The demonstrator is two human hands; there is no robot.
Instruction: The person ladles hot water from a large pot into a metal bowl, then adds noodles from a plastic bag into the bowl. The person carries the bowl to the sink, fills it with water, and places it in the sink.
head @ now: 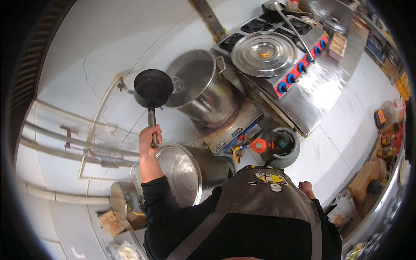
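Observation:
My left hand (149,138) grips the handle of a dark metal dipper (153,87), raised beside an open steel stockpot (211,104). A clear, blurred patch that looks like water (177,85) lies between the dipper's right rim and the inside of the pot. Greyish liquid shows in the pot, which stands on a low, scorched gas burner stand (224,136). Low at my right side, my right hand (306,188) has curled fingers; its palm is hidden, and nothing is visible in it. A large lidded steel pot (185,172) stands below my left forearm.
A gas cylinder (294,156) with a red regulator (259,145) stands before me. To the right, a steel range (276,84) with blue knobs carries a big round lid (247,61). Pipes (117,149) run along the tiled wall at left. Shelving with goods (367,182) lines the right side.

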